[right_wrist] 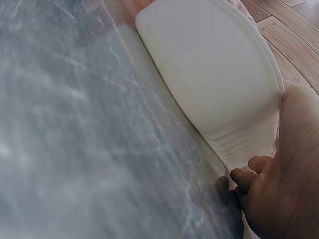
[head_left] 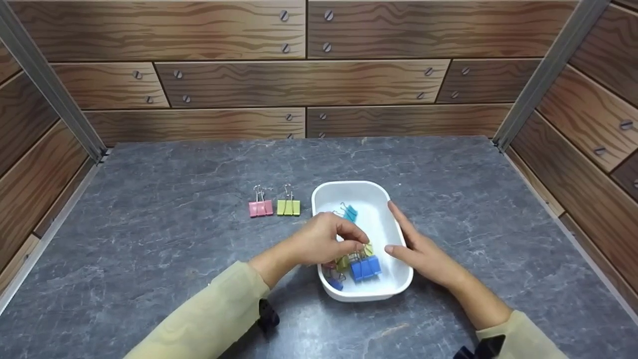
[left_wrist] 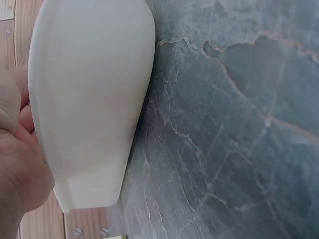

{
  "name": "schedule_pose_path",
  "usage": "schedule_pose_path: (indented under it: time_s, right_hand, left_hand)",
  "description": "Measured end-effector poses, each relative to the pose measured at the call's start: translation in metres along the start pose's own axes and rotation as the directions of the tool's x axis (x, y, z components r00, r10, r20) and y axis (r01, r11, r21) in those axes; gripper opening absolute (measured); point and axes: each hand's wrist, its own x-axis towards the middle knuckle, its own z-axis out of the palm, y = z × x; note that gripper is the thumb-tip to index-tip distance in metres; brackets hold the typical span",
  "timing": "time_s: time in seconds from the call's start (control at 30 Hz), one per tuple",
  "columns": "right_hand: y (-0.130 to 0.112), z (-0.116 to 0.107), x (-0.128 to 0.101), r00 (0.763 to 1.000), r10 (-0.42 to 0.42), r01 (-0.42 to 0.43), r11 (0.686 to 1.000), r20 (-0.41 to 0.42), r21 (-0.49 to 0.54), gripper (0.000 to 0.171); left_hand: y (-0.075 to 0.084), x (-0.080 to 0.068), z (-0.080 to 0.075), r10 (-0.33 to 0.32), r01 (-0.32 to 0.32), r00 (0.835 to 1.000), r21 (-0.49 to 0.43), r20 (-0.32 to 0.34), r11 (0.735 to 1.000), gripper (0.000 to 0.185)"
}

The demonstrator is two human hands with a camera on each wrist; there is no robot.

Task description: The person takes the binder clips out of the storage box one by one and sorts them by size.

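White tray of clips between both hands, left hand inside.

I see a grey marbled tabletop with pale veins running across it, boxed in on three sides by walls of brown wood-grain planks dotted with screw heads. Two slanted metal corner posts, one at the left and one at the right, meet the table's back corners. The light is even and soft
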Motion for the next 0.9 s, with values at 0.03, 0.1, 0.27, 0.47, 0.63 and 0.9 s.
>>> schedule_pose_path:
  time_s: [0.03, 0.1, 0.27, 0.47, 0.63, 0.9]
  right_hand:
    - [0.0, 0.0, 0.0001, 1.0, 0.001, -0.001, 1.0, -0.001, -0.001, 0.091]
    - [-0.0002, 0.0001, 0.0002, 1.0, 0.001, -0.001, 1.0, -0.004, -0.007, 0.091]
    - [-0.0011, 0.0003, 0.0, 1.0, 0.007, -0.007, 1.0, -0.014, -0.024, 0.091]
    - [-0.0015, -0.0001, -0.0003, 1.0, 0.01, -0.011, 0.999, -0.015, -0.037, 0.09]
    - [-0.0011, -0.0004, -0.0007, 1.0, 0.011, -0.012, 0.999, -0.014, -0.032, 0.09]
    - [-0.0014, -0.001, -0.0006, 1.0, 0.006, -0.006, 0.999, -0.013, -0.047, 0.09]
  left_hand:
    - [-0.0001, -0.0001, 0.0, 0.004, -0.004, 1.0, -0.002, -0.006, 1.0, 0.016]
    - [-0.0007, 0.0001, -0.0001, 0.017, -0.017, 1.0, -0.011, -0.021, 1.0, 0.016]
    - [-0.0013, 0.0003, -0.0013, 0.043, -0.047, 0.997, -0.051, -0.059, 0.998, 0.016]
    - [-0.0021, 0.0005, -0.0042, 0.067, -0.072, 0.995, -0.055, -0.077, 0.996, 0.017]
    - [-0.0018, 0.0001, -0.0066, 0.072, -0.079, 0.993, -0.071, -0.09, 0.994, 0.016]
    - [0.0029, -0.001, -0.009, 0.091, -0.099, 0.992, -0.095, -0.085, 0.991, 0.017]
